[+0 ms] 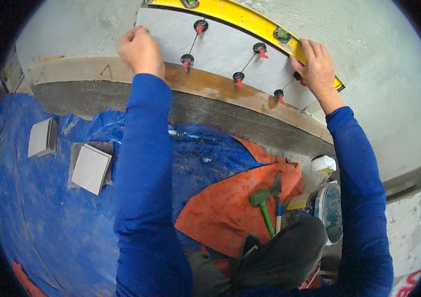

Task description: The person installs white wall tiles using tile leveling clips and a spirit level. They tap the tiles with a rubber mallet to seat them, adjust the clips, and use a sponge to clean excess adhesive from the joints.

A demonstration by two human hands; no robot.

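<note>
the green mallet (265,210) lies nearest you; beyond, your left hand (142,52) curls by the pale tiles (220,49), can't tell if pinching; your right hand (317,67), closer, grasps the yellow level (242,17), lengthwise along their upper edge.

- Rough, pale grey plastered wall (369,59), 10 round to 3 o'clock.
- Darker grey band (81,96) along wall foot, 10 o'clock.
- Pale, scuffed low surface (413,222) at 4 o'clock; red marking (409,283) near rim.
- Floor: creased, stained blue sheet (47,198), 8 to 9 o'clock; rumpled orange sheet (215,213), 5 o'clock.
- Light flat, dull white.
</note>
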